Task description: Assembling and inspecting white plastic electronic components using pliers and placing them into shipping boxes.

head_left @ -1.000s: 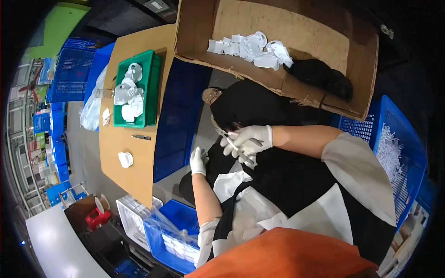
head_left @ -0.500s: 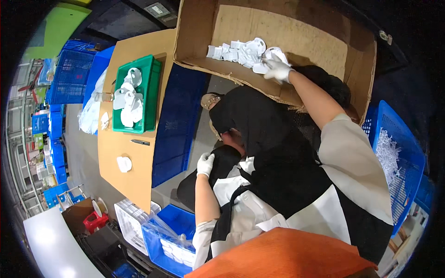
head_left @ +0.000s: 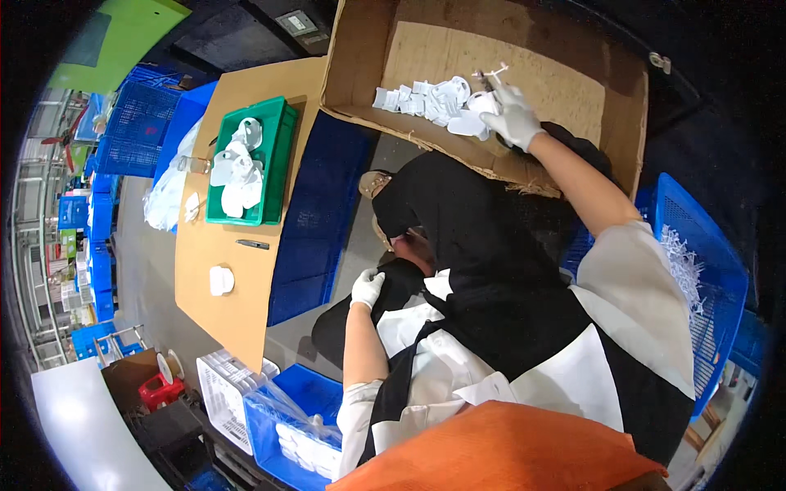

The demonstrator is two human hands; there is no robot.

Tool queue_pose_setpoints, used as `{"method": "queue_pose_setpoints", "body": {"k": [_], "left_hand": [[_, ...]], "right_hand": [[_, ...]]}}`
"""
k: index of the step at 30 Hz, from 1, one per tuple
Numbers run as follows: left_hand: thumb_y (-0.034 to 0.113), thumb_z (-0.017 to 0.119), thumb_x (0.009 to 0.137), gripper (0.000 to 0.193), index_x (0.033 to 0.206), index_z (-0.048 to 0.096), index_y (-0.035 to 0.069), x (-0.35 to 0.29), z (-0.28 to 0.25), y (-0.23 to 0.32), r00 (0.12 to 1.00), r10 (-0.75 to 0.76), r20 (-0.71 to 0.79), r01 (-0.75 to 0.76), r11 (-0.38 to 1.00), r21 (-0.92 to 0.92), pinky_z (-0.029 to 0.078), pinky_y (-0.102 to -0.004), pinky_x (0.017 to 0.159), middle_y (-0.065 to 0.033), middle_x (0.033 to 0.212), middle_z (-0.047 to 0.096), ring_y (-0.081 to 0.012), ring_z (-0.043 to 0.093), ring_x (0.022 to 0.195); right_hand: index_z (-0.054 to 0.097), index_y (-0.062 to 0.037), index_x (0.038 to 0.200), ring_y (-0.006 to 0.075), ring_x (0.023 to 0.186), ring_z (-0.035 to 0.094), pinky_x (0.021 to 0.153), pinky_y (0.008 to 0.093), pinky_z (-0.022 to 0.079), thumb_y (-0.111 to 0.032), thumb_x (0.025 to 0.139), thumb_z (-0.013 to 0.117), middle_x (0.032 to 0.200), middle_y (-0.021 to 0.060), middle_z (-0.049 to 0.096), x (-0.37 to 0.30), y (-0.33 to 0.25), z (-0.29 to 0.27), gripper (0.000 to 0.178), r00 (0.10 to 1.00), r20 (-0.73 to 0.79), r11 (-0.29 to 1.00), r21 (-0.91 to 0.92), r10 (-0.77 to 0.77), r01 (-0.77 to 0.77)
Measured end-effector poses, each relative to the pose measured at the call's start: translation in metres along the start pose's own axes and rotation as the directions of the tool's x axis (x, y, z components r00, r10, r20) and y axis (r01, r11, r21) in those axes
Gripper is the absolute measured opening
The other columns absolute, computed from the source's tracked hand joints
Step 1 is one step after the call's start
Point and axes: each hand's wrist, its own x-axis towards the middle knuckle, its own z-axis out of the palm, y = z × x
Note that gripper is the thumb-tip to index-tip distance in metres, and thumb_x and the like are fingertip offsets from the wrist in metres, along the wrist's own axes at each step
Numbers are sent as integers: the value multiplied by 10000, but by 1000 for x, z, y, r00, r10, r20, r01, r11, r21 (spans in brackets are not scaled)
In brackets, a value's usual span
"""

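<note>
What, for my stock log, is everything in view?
Cardboard box: one, brown, top
Tabletop: one, tan, left
Green tray: one, green, on tabletop
White parts: many, white, in box and tray
Loose parts: two or more, white, tabletop
Slim object: one, dark, tabletop
White crate: one, white, lower left
Blue bin: one, blue, beside crate
Blue basket: one, blue, right
Background crates: several, blue, far left
Blurred item: one, dark, over box
Left grip: one, white glove, near centre
Right grip: one, white glove, over box
</note>
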Motion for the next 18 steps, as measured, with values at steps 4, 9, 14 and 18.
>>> {"method": "queue_pose_setpoints", "body": {"k": [4, 9, 14, 18], "left_hand": [[368, 653, 776, 460, 1088, 624, 31, 9, -4, 13, 987, -31, 160, -7, 972, 234, 445, -332, 902, -195, 1057, 636, -303, 602, 1022], [402, 635, 770, 442, 1041, 646, 53, 23, -5, 17, 973, -4, 232, -61, 960, 272, 443, -345, 897, -189, 1035, 643, -310, 598, 1019], [350, 637, 811, 414, 1037, 637, 3, 47, 12, 9, 950, 113, 291, -136, 989, 60, 466, -303, 757, -117, 904, 660, -194, 610, 818], [333, 635, 821, 406, 1041, 633, -9, 45, 14, 3, 953, 179, 246, -189, 982, 17, 459, -287, 687, -87, 848, 646, -152, 575, 728]], "right_hand": [[390, -55, 1332, 373, 1126, 464, 959, 422, 391, -160, 703, 675, 1234, 227, 440, -50, -39, -98, 699, 949, -273, 987, -66, -156, 144], [470, 5, 1220, 390, 1075, 481, 956, 433, 387, -178, 705, 681, 1136, 213, 514, -132, -13, -199, 586, 639, -528, 754, -644, -560, 128], [544, 5, 1004, 240, 760, 562, 695, 407, 445, -228, 724, 683, 841, 151, 580, -222, 118, -268, 390, 452, -853, 857, -13, 259, -515], [532, -90, 692, 180, 457, 441, 503, 312, 401, -328, 750, 653, 595, 62, 503, -263, 191, -257, 273, -43, -202, 188, 958, 978, -216]]}}
